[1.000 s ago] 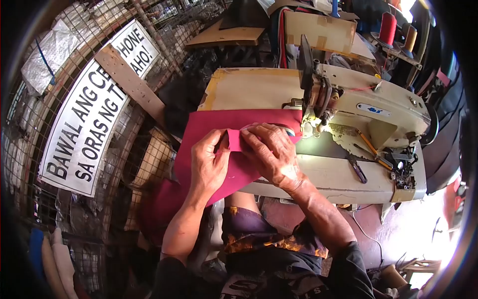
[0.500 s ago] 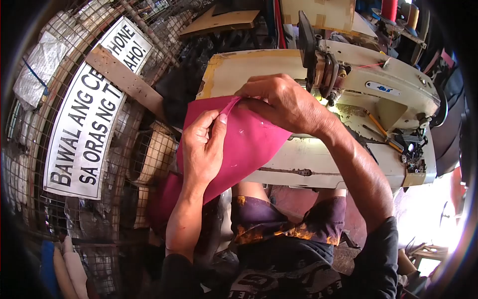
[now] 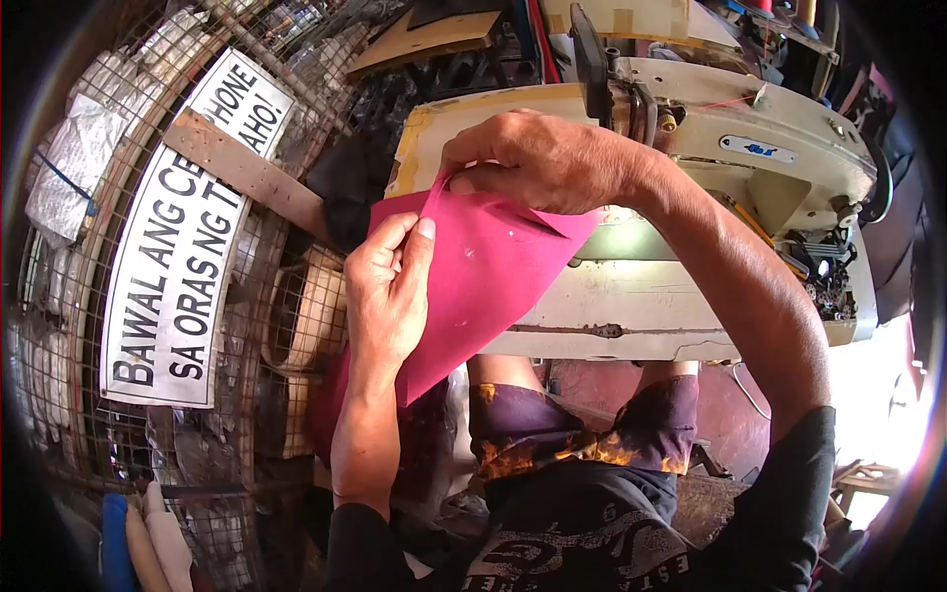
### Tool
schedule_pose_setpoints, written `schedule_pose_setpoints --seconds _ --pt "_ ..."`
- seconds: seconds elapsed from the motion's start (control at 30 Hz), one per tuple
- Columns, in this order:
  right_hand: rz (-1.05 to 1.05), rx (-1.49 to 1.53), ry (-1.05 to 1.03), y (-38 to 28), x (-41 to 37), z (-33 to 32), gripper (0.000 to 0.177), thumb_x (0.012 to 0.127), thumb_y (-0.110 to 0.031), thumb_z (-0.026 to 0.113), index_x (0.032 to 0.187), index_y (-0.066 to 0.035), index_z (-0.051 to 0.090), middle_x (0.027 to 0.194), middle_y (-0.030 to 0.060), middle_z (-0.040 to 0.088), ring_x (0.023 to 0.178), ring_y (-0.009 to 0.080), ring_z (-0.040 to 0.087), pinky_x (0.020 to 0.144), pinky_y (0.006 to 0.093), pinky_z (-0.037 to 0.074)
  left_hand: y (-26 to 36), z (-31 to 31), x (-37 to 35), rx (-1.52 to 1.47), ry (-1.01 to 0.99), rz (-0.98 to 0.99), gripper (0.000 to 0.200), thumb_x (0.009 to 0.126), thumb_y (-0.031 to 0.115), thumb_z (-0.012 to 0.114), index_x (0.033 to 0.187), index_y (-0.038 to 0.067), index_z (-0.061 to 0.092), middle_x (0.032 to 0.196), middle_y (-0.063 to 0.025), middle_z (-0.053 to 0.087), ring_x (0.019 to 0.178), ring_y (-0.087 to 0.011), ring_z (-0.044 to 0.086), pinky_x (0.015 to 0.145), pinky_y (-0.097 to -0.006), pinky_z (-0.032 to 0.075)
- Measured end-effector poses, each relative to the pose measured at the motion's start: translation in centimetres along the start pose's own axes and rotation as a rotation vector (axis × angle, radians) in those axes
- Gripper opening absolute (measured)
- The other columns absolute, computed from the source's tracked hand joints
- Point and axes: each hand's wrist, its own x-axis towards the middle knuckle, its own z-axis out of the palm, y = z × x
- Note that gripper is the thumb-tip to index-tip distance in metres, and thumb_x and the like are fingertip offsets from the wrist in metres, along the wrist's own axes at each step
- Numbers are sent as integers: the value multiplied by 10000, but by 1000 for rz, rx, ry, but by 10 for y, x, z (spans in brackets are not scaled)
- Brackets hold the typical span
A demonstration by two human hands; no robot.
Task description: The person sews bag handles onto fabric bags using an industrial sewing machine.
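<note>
Near the frame's centre, left hand (image 3: 383, 296) and right hand (image 3: 552, 163) pinch magenta fabric's (image 3: 483, 271) raised edge; what is done or left cannot be told.

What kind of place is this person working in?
Probably a small sewing workshop: there's an industrial-looking sewing machine, a piece of magenta fabric pinched in both hands, and a spool of red thread behind the machine.

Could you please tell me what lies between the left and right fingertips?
In the head view, a raised edge of pink cloth spans from left hand to right hand.
</note>
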Motion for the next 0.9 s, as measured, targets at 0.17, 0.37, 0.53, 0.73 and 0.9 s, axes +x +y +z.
schedule_pose_setpoints --seconds 0.17,0.37,0.53,0.73,0.9 --pt "7 41 36 2 -3 3 254 952 -196 611 1065 20 682 973 209 696 967 338 670 868 416 519 0 1 1 -28 7 21 171 1025 136 596 1001 -21 659 701 77 462 609 2 354 520 -208 293" --pt "89 124 45 -1 -6 7 253 986 -202 592 1082 19 669 915 166 695 868 257 670 810 375 520 -6 4 3 -30 35 73 158 1022 117 599 996 -29 652 705 65 473 619 -8 371 526 -211 315" --pt "70 102 46 2 -4 10 255 988 -207 595 1081 19 665 907 164 694 852 273 666 798 374 523 -13 4 4 20 52 106 167 1022 125 603 988 -31 655 713 73 467 633 -8 366 540 -205 304" --pt "39 115 58 5 -3 12 253 987 -207 605 1091 15 668 921 161 698 870 272 673 806 372 525 -3 3 2 0 47 82 216 1033 182 601 957 -9 666 730 105 433 663 -2 324 571 -197 258" --pt "68 157 48 0 -7 10 266 1000 -228 603 1108 5 671 938 145 705 883 240 677 812 364 524 3 3 2 -25 46 27 223 1031 184 601 937 -9 662 730 104 428 683 -10 332 592 -204 272"
